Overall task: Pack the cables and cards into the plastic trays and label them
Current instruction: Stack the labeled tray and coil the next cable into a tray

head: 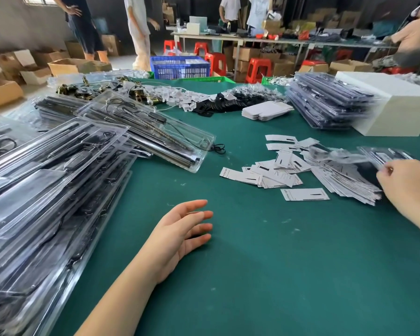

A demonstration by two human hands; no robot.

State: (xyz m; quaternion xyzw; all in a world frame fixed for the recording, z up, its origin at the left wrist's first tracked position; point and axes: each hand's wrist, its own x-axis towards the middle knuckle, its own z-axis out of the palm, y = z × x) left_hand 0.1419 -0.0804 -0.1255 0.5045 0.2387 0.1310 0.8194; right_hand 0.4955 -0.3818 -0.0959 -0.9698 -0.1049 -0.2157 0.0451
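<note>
A left hand (180, 229) lies slack-fingered, its grip empty, on the green surface (264, 275) at 6 o'clock. At 3 o'clock the right hand (403, 180) pinches a clear plastic tray (383, 155) beside loose cards (277, 173); a careless tug could scatter them, or topple the packed trays (46, 178) heaped at 9 o'clock.

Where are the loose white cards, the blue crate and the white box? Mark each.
loose white cards (264, 174), head view, on a card in the middle of the scattered pile.
blue crate (180, 68), head view, on its slotted front wall.
white box (398, 110), head view, on its pale side facing the camera.
</note>
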